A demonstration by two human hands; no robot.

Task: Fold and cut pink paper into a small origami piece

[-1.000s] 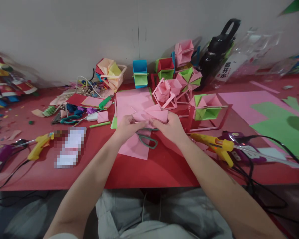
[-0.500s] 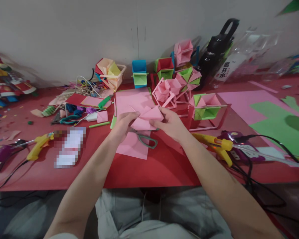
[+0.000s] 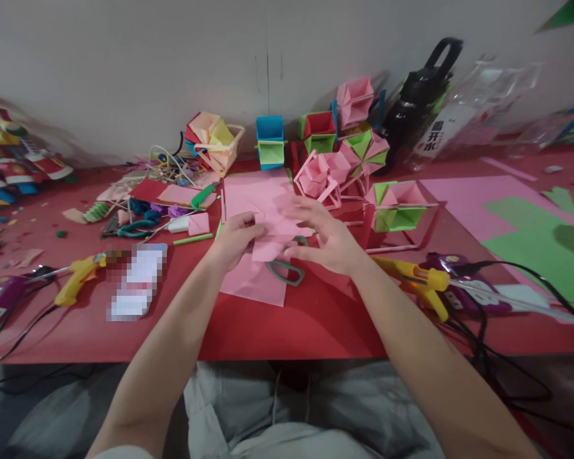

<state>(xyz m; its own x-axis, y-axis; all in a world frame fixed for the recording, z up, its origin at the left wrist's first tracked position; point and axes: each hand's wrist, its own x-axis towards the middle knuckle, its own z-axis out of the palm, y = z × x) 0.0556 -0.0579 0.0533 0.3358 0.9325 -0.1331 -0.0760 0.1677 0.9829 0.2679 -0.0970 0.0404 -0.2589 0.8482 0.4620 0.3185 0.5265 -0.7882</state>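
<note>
My left hand (image 3: 233,239) pinches a small folded pink paper piece (image 3: 272,239) above the table. Beside it on the right, my right hand (image 3: 326,236) has its fingers spread, their tips by the piece's right edge. Under both hands lie a large pink sheet (image 3: 258,191) and green-handled scissors (image 3: 287,271) on the red table (image 3: 277,325).
Folded paper boxes in pink, green, red and blue (image 3: 358,153) stand behind the hands. Yellow glue guns lie at the left (image 3: 74,277) and right (image 3: 418,277), with cables. A black jug (image 3: 414,95) stands at the back right. Pink and green sheets (image 3: 530,223) lie right.
My right hand has let go of the pink piece and spread its fingers. The piece has dropped a little lower in my left hand.
</note>
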